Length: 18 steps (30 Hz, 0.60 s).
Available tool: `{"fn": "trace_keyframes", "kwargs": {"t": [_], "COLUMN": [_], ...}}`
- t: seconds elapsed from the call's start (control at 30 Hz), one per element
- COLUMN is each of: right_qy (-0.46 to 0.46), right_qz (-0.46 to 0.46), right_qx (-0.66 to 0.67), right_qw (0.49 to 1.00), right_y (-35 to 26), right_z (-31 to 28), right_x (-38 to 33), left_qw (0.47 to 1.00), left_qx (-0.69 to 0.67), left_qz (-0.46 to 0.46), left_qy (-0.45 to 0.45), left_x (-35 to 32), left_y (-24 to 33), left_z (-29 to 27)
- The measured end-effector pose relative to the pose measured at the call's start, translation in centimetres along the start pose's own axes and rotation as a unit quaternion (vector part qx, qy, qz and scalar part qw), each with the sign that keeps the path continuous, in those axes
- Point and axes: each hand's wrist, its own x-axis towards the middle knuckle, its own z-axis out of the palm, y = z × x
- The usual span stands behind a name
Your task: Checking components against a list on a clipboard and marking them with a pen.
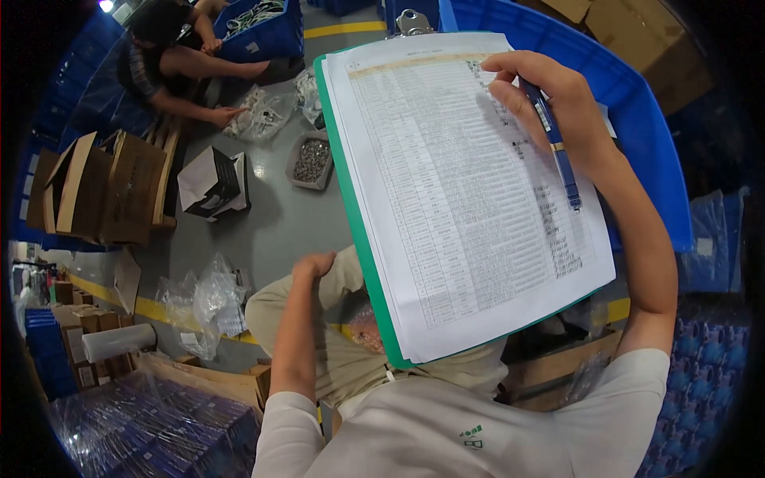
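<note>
A green clipboard (375, 275) leans across my lap, its top end against a blue plastic bin, with a metal clip (413, 23) at the top. Printed table sheets (446, 199) lie on it, with dark handwritten marks down the right-hand column. Over the upper right of the page is my right hand (558, 99), fingers curled round a dark blue pen (560, 159) with a gold ring; the pen points down toward the page's right edge. My left hand (317, 263) rests on my knee, left of the clipboard; its fingers are mostly hidden from view.
A large blue bin (649, 151) stands at the right. On the floor are a box of small metal parts (311, 162), an open black-and-white carton (213, 183) and crumpled plastic bags (213, 299). Far left, another person (171, 64) reaches toward bagged white parts (261, 115).
</note>
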Motion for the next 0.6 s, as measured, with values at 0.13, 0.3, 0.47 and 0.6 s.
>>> {"fn": "trace_keyframes", "kwargs": {"t": [0.13,0.3,0.47,0.6], "right_qy": [0.001,-0.008,0.001,0.004], "right_qz": [0.01,0.001,0.003,0.005], "right_qx": [0.004,-0.003,-0.002,-0.001], "right_qw": [1.0,1.0,1.0,1.0], "right_y": [0.4,0.4,0.2,0.1], "right_z": [-0.1,-0.5,-0.2,-0.3], "right_x": [-0.3,-0.1,-0.1,0.0], "left_qw": [0.998,0.996,0.994,0.992], "left_qx": [0.064,0.093,0.112,0.103], "left_qz": [0.023,-0.008,-0.007,-0.021], "left_qy": [-0.013,0.011,-0.006,-0.065], "left_x": [-2.6,-6.1,-5.3,-3.4], "left_y": [2.9,4.5,4.1,3.0], "left_z": [-0.9,-2.6,-2.5,-1.8]}}
